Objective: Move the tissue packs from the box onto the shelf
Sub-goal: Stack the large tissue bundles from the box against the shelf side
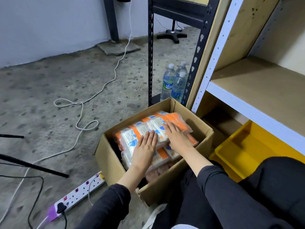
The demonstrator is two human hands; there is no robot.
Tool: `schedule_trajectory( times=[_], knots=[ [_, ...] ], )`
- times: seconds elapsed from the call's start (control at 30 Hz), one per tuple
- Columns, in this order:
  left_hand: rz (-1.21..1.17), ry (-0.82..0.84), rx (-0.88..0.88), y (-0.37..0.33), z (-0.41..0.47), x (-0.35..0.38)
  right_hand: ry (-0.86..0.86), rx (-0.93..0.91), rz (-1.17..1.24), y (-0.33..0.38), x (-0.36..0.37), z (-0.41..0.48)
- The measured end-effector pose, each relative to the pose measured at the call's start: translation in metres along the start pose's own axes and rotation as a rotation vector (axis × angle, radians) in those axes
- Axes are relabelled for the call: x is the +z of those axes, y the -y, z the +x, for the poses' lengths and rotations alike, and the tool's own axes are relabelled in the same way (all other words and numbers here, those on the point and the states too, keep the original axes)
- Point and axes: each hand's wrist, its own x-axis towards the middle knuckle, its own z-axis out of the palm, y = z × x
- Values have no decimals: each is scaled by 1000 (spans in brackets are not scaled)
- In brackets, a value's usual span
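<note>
Grey concrete floor (49,83) fills the left of our view, crossed by a white cable (105,83) that loops twice before running toward the wall. At the lower left edge of the floor lies a white power strip (79,194) with a black plug pushed into its near end, and two dark tripod legs (33,166) reach in from the left edge. Near the middle of the floor stands an open cardboard box (113,164), and the tissue packs (132,138), wrapped in clear plastic with orange, white and blue print, are piled inside it up to about the rim. Our left hand (145,147) lies flat on the top bundle, fingers straight and close together, palm down, gripping nothing. Just beside it our right hand (176,136) rests palm down on the same bundle, fingers slightly fanned and likewise not closed round anything. Both forearms come out of dark sleeves (105,207), and our dark-clad legs fill the lower right corner. Behind the far corner of the box three clear water bottles (175,83) with white caps stand together between the black uprights of a metal rack (150,52). To the right rises the shelf (257,86), a white frame with pale wooden boards, and the board we can see carries no packs. Below that board, at the shelf's lower front edge, sits a yellow plastic bin (239,154), just beside the right side of the box.
</note>
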Motion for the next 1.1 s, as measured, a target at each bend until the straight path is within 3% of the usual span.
schedule_trajectory(
  times=[0.4,0.57,0.67,0.7,0.83,0.9,1.1],
  knots=[
    [113,4,95,-9,14,-40,-124,-108,-32,-20,-35,-11],
    [187,-231,169,-45,29,-82,-323,-125,-72,-59,-79,-31],
    [233,-359,235,-76,44,-110,-545,-118,-108,-95,-111,-49],
    [238,-396,257,-90,48,-124,-615,-102,-127,-110,-120,-55],
    [202,-359,342,-145,74,-156,-623,29,-165,-161,-156,-79],
    [206,-472,373,-171,90,-166,-617,77,-236,-191,-166,-87],
    [217,-394,454,-232,136,-162,-602,226,-211,-257,-173,-98]
  ],
)
